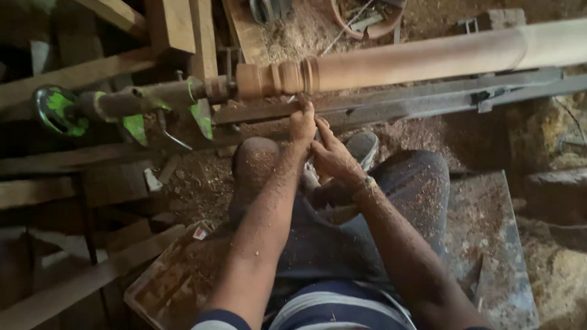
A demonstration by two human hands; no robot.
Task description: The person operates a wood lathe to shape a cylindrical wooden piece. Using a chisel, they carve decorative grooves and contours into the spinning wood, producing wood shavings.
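My knees are up close under me, dusted with shavings, and my forearms run out over them toward the work. My right hand (pixel 333 156) sits just behind the left, fingers curled around the handle of a turning tool (pixel 310 142); most of the tool is hidden, so I cannot tell its exact kind. My left hand (pixel 302 122) is forward, closed over the tool's front end and pressed down onto the metal tool rest (pixel 391 104), pinching the blade against it. Just past my fingers the wooden spindle (pixel 416 60) lies across the lathe, blurred along its smooth length, with beads and coves already cut at its left end (pixel 278 77), where the green-painted lathe head (pixel 128 104) grips it. To do this well, I judge the left hand must stay anchored on the rest and the right must steer from behind in small, steady moves. Beyond lie sawdust (pixel 299 30), timber offcuts (pixel 177 24) and a basin of odds (pixel 367 15).
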